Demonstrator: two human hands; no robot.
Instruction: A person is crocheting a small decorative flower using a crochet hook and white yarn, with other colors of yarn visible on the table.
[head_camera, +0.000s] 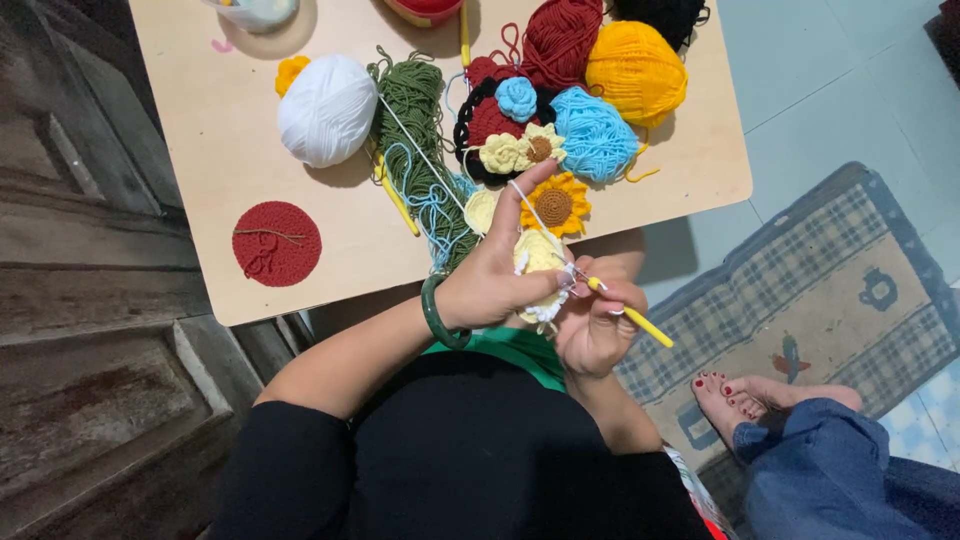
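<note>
My left hand (497, 272) pinches a small pale yellow and white crochet piece (538, 252), with its index finger raised and white yarn running over it. That strand leads up to a white yarn ball (327, 109) on the table. My right hand (596, 322) grips a yellow-handled crochet hook (640, 322) whose tip meets the piece. A green bangle (437, 314) circles my left wrist. Both hands hover just off the near edge of the light wooden table (215, 170).
On the table lie a red crochet disc (277, 243), green yarn (418, 130), red, yellow and light blue yarn balls, and several crochet flowers, including a sunflower (555, 205). A second yellow hook (398, 202) lies beside the green yarn. Bare feet (740, 395) rest on a patterned rug (830, 290).
</note>
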